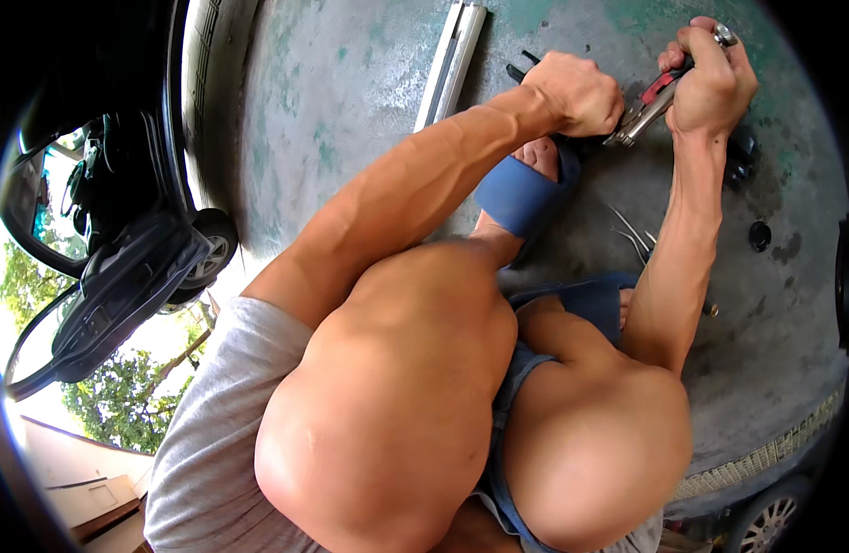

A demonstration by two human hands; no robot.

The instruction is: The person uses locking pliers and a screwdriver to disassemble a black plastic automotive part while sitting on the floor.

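From my end of the feed, I see the right hand [715, 88] wrapped firmly around a pair of silver locking pliers [652, 108] with a red lever, the round metal end of the handle poking out above the fist. The pliers tilt down toward the left, and their jaw end reaches in just beside the left hand [586, 97]. That hand is clenched, knuckles up; a dark piece [586, 145] shows below it, near the jaw, but I cannot tell whether the fingers hold it, since the palm is hidden from me. Right below the left hand I have a foot in a blue sandal [521, 195], and nearer the body a second foot in another blue sandal [590, 300], partly covered by the bent legs. Between the forearms, thin curved metal pieces [635, 238] lie on the grey, green-patched floor [351, 101]. Past the right forearm I make out a round black cap [760, 237]. Up beyond the left forearm lies a long silver rail [450, 69]. Farther out, a dark car door [120, 300] stands open on my left, with a wheel [212, 253] beside it.
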